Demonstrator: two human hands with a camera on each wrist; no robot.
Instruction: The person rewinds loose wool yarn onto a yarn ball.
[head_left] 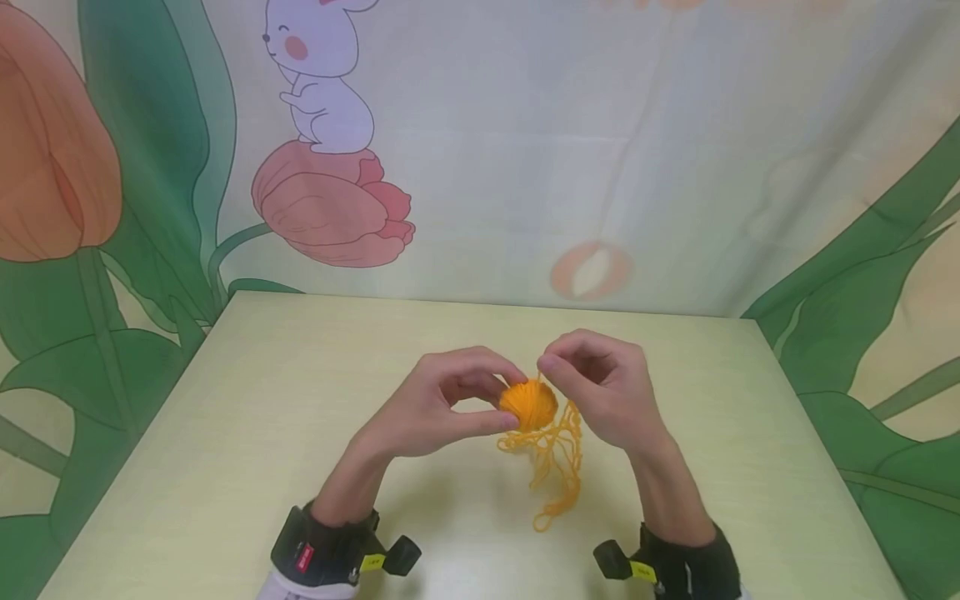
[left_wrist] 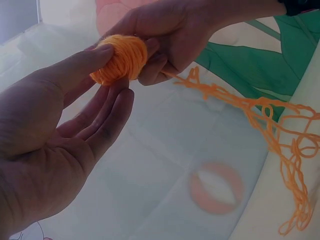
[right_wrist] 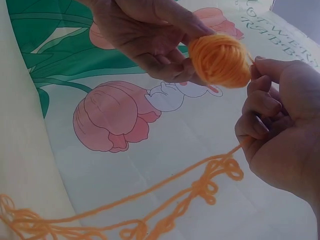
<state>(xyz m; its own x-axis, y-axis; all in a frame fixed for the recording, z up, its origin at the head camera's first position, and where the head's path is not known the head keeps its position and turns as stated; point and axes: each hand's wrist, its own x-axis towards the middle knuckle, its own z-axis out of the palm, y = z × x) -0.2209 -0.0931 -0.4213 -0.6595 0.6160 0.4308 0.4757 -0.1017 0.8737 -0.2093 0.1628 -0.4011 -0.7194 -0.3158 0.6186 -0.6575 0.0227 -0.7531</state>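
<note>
Yarn ball [head_left: 528,406] looks soft, slightly fuzzy and matt, same fibre in the loose strands [left_wrist: 245,103] at its 5 o'clock. Backdrop [head_left: 480,192] at 12 is printed cloth, lightly creased, pretty matt. Tabletop [head_left: 247,400]'s smooth with a slight sheen around 6. Straps [head_left: 322,542] at 7 and 5 look like fabric tbh.

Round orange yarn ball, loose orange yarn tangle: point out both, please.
Round orange yarn ball [head_left: 529,406]: head view, middle of its wound strands.
Loose orange yarn tangle [left_wrist: 245,103]: left wrist view, on its bunched strands.
</note>
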